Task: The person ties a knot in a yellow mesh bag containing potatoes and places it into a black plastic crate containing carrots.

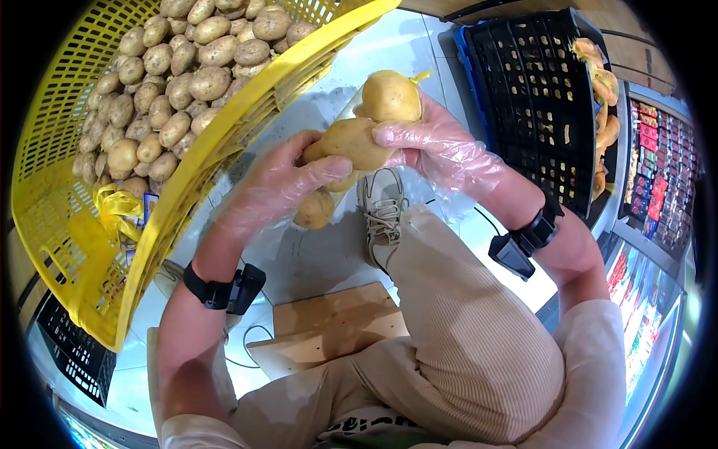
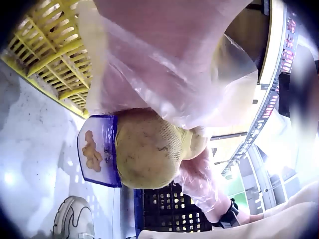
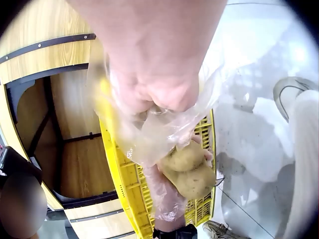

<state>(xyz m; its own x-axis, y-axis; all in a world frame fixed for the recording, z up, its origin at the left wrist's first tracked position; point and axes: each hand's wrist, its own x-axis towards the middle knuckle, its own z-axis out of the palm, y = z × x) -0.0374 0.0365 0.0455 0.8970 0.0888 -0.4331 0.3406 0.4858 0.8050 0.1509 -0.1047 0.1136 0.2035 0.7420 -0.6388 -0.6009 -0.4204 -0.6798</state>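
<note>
Several potatoes in a fine yellow net bag (image 1: pixel 348 144) hang between both hands, over the floor. Clear plastic gloves cover the hands. My left hand (image 1: pixel 275 183) grips the bag's lower left part, thumb across the front. At its upper right, my right hand (image 1: pixel 452 150) holds it with the thumb on a potato; its other fingers are largely hidden. The left wrist view shows mesh stretched over a potato (image 2: pixel 149 149), beside a blue-edged label (image 2: pixel 97 152). In the right wrist view, netted potatoes (image 3: pixel 192 172) lie against the left hand (image 3: pixel 167 194), below the right hand (image 3: pixel 154 89).
A yellow crate (image 1: pixel 217 142) of loose potatoes stands at the left, with yellow netting (image 1: pixel 118 209) and labels inside. A black crate (image 1: pixel 523 105) is at the upper right. Below are a shoe (image 1: pixel 383 206) and a wooden board (image 1: pixel 336 318); stocked shelves (image 1: pixel 662 179) line the right.
</note>
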